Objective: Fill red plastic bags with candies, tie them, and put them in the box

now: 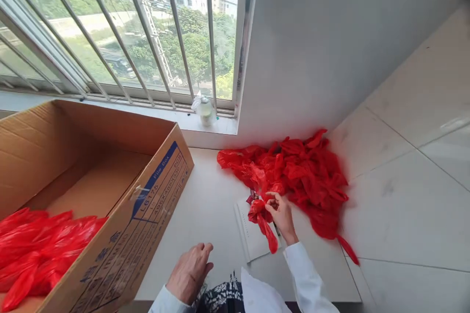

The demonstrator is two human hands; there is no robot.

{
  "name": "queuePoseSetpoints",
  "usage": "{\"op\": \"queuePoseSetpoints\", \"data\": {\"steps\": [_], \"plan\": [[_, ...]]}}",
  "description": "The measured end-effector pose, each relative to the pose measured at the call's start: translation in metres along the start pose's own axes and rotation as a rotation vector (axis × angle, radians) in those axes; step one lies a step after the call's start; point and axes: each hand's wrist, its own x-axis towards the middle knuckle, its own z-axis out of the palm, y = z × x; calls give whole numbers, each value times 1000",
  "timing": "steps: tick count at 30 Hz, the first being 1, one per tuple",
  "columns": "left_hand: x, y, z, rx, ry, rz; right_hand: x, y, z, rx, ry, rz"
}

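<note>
My right hand pinches a knotted red plastic bag between thumb and fingers, above a white notebook. One twisted end of the bag hangs down over the paper. A small dark red printed piece shows beside the knot; its kind is hard to make out. Behind the hand, against the wall, lies a heap of red plastic bags. My left hand hovers near the table's front edge, loosely bent with the thumb apart, and nothing shows in it. Part of its fingers is turned away from view.
At the left stands an open cardboard box with more red plastic bags inside. On the sill of the barred window sits a small jar with a plastic wrap. Walls border the white table at the back and right.
</note>
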Motion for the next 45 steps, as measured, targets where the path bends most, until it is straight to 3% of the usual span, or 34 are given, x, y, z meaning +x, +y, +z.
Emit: {"op": "queuePoseSetpoints", "data": {"steps": [3, 5, 10, 13, 16, 22, 28, 33, 41, 45], "plan": [[-4, -10, -5, 43, -164, -46, -25, 0, 66, 53, -123, 49], [-1, -19, -4, 22, -177, -63, -31, -4, 97, 108, -162, 39], [22, -40, 19, -58, -131, -80, -35, 4, 135, 65, -201, 20], [39, -53, 39, -62, -176, -170, -41, 23, 139, -47, -143, 60], [53, -62, 53, -92, -137, -195, -47, 38, 136, -157, -129, 41], [95, -52, 70, -131, -30, -88, -50, 36, 156, -501, -275, -52], [126, -52, 90, -107, -32, -24, -44, 36, 181, -669, -322, 35], [126, -68, 95, -167, 41, 5, -44, 40, 174, -657, -253, 87], [112, -97, 115, -314, 166, -69, -50, 58, 152, -589, -173, 261], [104, -95, 117, -321, 205, -42, -59, 52, 148, -600, -126, 229]]}}
